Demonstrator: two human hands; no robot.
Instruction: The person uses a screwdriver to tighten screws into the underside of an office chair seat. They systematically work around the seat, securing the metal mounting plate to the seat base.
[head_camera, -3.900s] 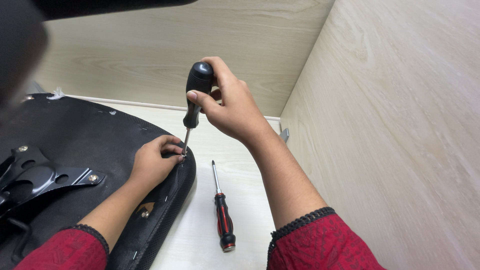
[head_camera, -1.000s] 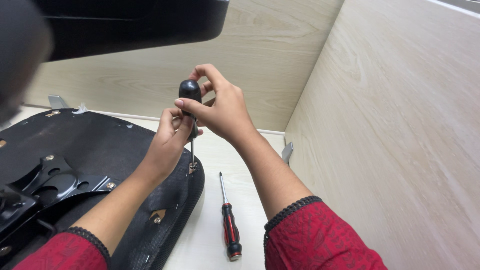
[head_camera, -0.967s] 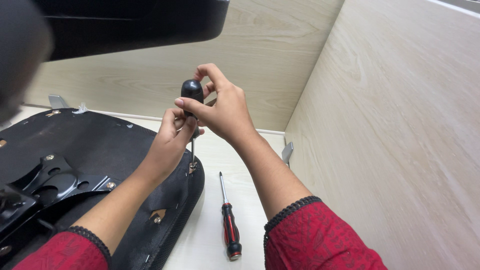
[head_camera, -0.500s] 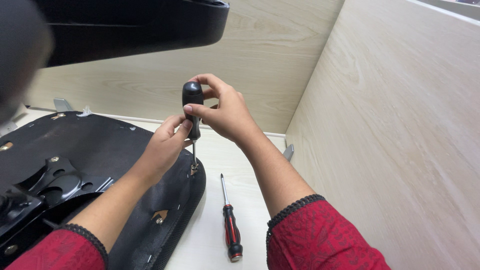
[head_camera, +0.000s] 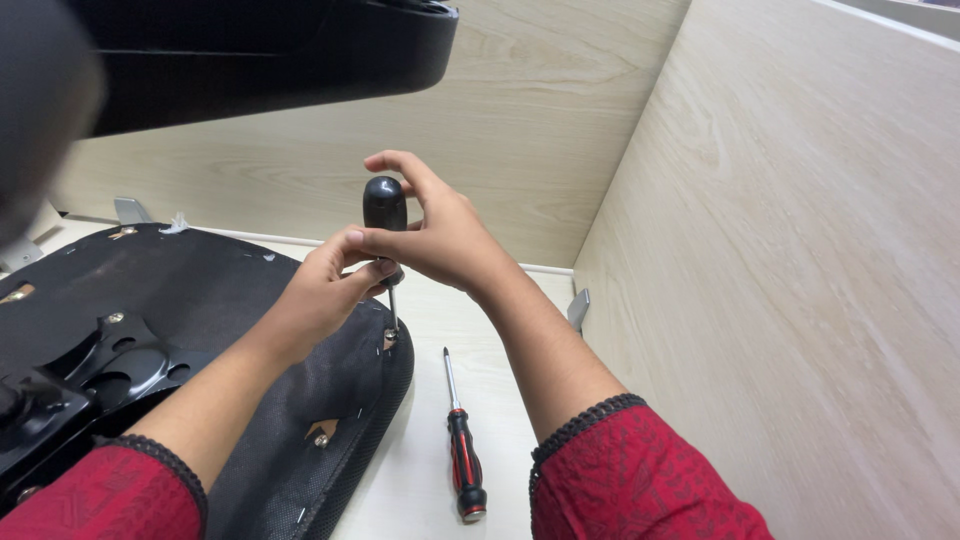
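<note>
both hands grip an upright black-handled screwdriver (head_camera: 385, 215): right hand (head_camera: 440, 235) fingers around the handle, left hand (head_camera: 320, 290) fingers pinching its lower part. the tip sits on a screw (head_camera: 390, 338) at the overturned black seat's (head_camera: 200, 290) right edge. driving it looks underway; steady downward pressure matters next. a red-and-black screwdriver (head_camera: 462, 450) lies near on the counter (head_camera: 500, 350).

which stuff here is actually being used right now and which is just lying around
In use:
- black-handled screwdriver, upright, held by right hand and left hand
- screw under its tip
- black seat base

Lying about:
- red-and-black screwdriver on the tabletop
- metal bracket at the wall
</note>
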